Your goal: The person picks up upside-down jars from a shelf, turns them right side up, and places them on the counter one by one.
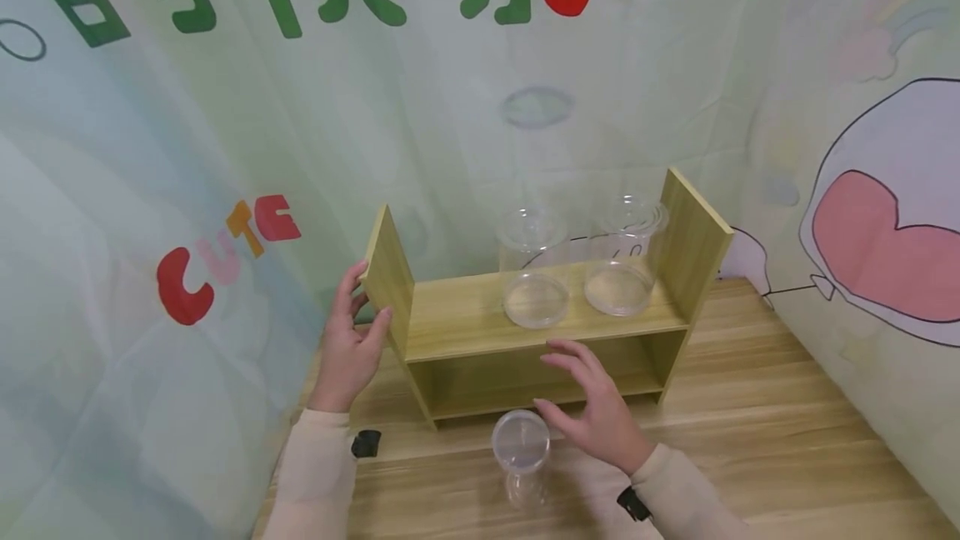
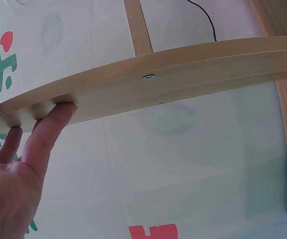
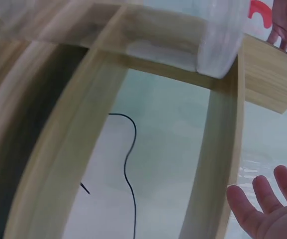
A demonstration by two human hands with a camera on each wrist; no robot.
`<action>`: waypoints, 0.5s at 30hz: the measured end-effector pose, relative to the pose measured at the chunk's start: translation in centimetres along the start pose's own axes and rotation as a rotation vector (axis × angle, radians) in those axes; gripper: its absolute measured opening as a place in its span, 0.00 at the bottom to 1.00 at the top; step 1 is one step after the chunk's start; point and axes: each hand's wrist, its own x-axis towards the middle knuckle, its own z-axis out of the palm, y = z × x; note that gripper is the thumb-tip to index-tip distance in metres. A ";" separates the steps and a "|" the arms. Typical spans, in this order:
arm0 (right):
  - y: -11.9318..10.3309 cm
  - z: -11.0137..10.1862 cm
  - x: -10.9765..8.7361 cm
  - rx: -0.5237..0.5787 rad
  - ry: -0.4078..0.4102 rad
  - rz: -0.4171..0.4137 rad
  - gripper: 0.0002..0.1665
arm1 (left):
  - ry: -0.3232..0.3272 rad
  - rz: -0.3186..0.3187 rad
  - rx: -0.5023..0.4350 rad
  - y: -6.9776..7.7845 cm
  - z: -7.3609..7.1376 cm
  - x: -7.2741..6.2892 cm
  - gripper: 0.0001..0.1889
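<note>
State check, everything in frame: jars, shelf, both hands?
Left jar on shelf: upright, lidded, empty.
Right jar on shelf: upright, lidded, empty.
Jar on table: upright, lidded, untouched.
Wooden shelf: standing on table.
Left hand: grips shelf's left side panel.
Right hand: open, beside table jar.

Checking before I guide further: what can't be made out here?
- Table jar: bottom blurred in head view; absent from both wrist views.
- Right hand: only fingertips at the right wrist frame's edge.
- Left hand: thumb cut off by the left wrist frame's edge.
- Shelf: lower compartment shadowed.
</note>
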 end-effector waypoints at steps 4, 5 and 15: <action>-0.1 -0.7 1.0 -0.018 0.025 -0.012 0.31 | 0.004 -0.005 0.001 0.0 0.0 -0.1 0.35; -0.2 -0.8 1.2 -0.027 0.033 -0.018 0.31 | 0.005 -0.006 0.006 0.0 0.0 -0.1 0.35; -0.5 -2.3 4.2 -0.095 0.123 -0.127 0.30 | -0.003 0.023 0.020 0.1 -0.1 -0.1 0.34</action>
